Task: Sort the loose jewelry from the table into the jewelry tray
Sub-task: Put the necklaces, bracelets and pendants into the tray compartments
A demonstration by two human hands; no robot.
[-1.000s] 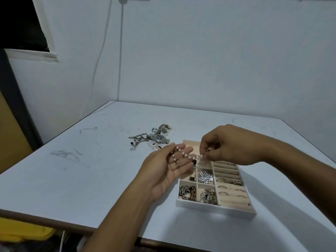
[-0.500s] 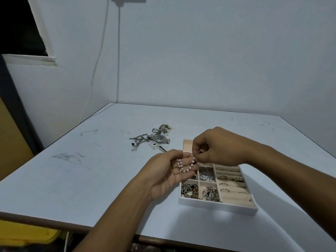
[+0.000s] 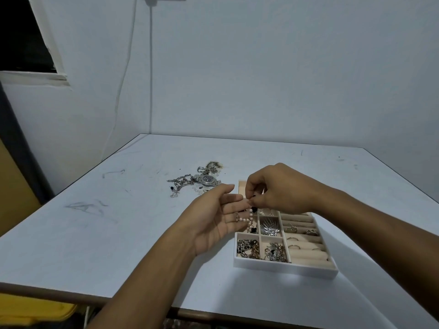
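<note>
At frame centre, the right hand [image 3: 280, 188] pinches the pale pearl bead strand [image 3: 247, 218] draped across the spread left hand [image 3: 213, 222]. Lower it slowly into the white compartmented jewelry tray [image 3: 285, 269], avoiding tangles.

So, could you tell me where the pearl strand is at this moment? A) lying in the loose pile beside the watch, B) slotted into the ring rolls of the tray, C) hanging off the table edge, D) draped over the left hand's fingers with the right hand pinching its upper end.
D: the pearl strand lies across the open left hand, while the right hand pinches its upper end above the jewelry tray.
</note>
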